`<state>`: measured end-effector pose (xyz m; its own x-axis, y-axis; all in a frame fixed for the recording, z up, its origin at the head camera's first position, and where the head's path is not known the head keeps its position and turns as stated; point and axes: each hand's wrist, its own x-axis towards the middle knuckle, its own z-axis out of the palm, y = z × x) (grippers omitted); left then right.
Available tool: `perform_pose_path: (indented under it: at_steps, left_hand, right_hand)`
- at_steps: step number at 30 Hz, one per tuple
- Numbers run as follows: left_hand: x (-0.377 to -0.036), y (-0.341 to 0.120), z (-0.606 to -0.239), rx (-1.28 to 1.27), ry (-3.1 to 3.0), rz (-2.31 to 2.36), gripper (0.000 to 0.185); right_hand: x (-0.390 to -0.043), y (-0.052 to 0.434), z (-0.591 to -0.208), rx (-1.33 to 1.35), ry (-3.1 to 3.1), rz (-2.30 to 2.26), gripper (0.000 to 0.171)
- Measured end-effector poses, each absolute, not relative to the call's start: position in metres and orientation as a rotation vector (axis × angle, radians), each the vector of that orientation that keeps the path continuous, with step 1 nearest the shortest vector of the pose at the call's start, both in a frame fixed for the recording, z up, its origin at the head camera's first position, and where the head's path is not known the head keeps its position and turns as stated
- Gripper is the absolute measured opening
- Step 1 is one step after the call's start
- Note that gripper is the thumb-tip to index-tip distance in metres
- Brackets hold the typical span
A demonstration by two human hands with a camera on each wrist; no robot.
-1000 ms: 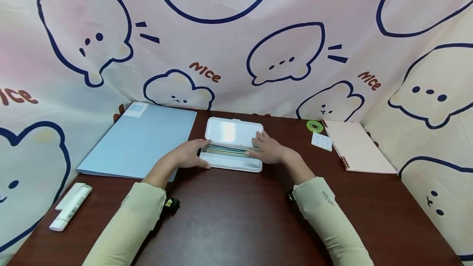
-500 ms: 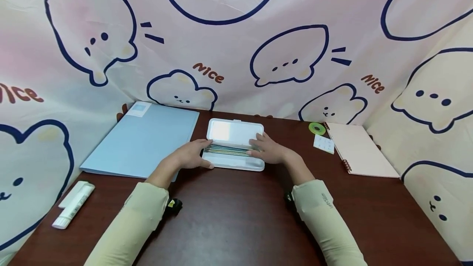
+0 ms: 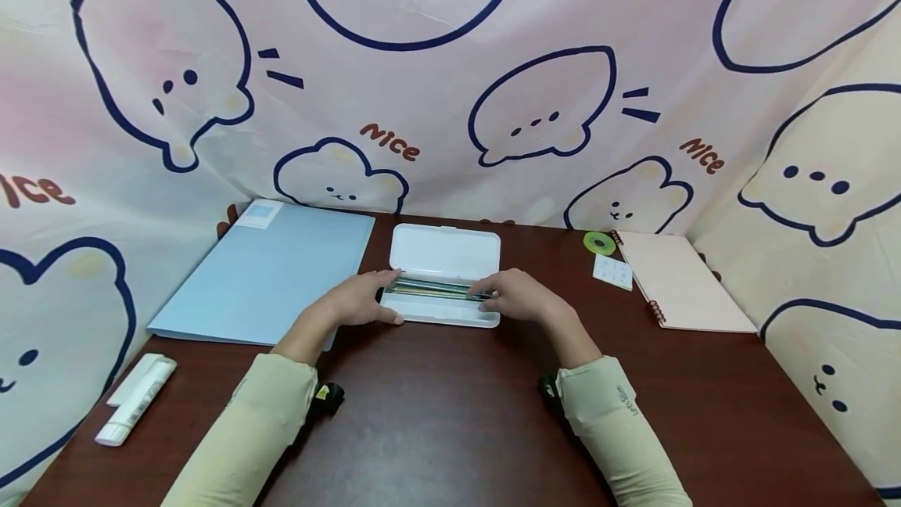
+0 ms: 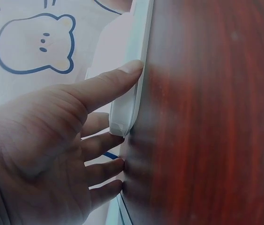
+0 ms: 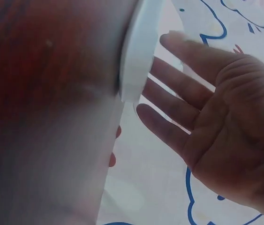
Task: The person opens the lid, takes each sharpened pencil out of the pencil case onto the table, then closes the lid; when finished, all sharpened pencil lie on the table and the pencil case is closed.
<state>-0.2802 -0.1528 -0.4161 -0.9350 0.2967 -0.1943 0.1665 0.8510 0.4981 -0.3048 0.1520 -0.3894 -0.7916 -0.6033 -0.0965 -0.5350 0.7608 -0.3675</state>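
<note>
A glue stick [image 3: 135, 400] lies at the table's [image 3: 450, 429] left edge, and a blue folder [image 3: 271, 272] sits further back. The left hand [image 3: 359, 302] lies flat at the left end of the white pencil case [image 3: 443, 276], its thumb along the near rim and its fingers straight against the end wall. It presses the case without curling round it. In the left wrist view the thumb [image 4: 108, 86] lies on the white rim and the other fingers touch the table below.

The pencil case stands open at the middle of the table, its lid laid back toward the cloth wall [image 3: 450, 77], with thin coloured pencils [image 3: 432, 288] inside. How many there are is hard to make out.

The right hand [image 3: 517, 297] rests over the right end of the case, fingers relaxed and spread, grasping nothing. It hides that end of the pencils.

Further right lie a green tape roll [image 3: 599, 241], a small white card [image 3: 612, 271] and a pink spiral notebook [image 3: 679, 280].
</note>
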Motion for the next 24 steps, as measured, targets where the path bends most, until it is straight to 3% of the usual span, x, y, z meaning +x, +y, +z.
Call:
perform_pose_path:
  at_steps: [10,24]
  left_hand:
    - [-0.280,-0.157,-0.413,0.365,2.776,0.688,0.095]
    - [-0.279,-0.154,-0.414,0.361,2.771,0.694,0.093]
  right_hand:
    - [-0.311,0.144,-0.393,-0.886,2.811,-0.387,0.040]
    - [-0.317,0.140,-0.400,-0.869,2.813,-0.360,0.020]
